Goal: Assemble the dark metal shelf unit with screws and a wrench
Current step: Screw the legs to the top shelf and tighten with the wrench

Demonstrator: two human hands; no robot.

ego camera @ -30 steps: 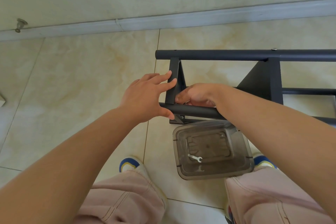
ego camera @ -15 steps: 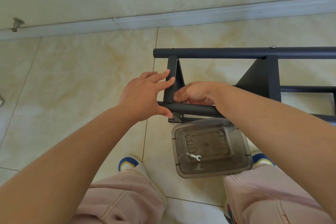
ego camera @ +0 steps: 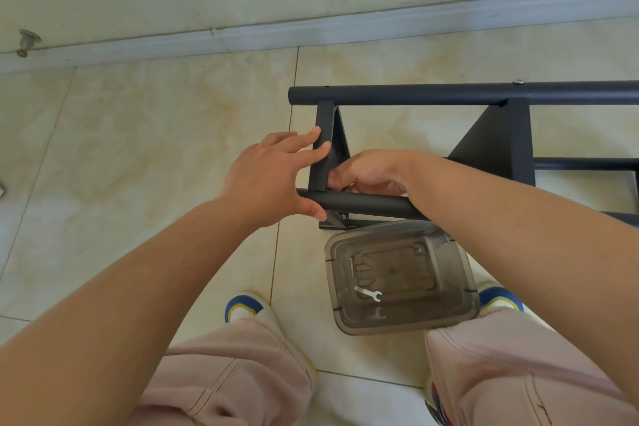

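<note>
No legible writing. Dark metal shelf unit [ego camera: 449, 93]: matte round tubes, flat brackets, lying on glossy marbled tile. Left hand [ego camera: 273, 180] fingers spread, straight, touching its end crosspiece [ego camera: 323, 149]. Right hand [ego camera: 370, 173] fingers curled behind that crosspiece; contents hidden. Wrench [ego camera: 368, 293] in smoky plastic bin [ego camera: 460, 316] beside the unit.

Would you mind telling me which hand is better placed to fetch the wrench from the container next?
Probably the right hand: the wrench lies in the container directly under that forearm, while the left hand braces the shelf frame.
</note>
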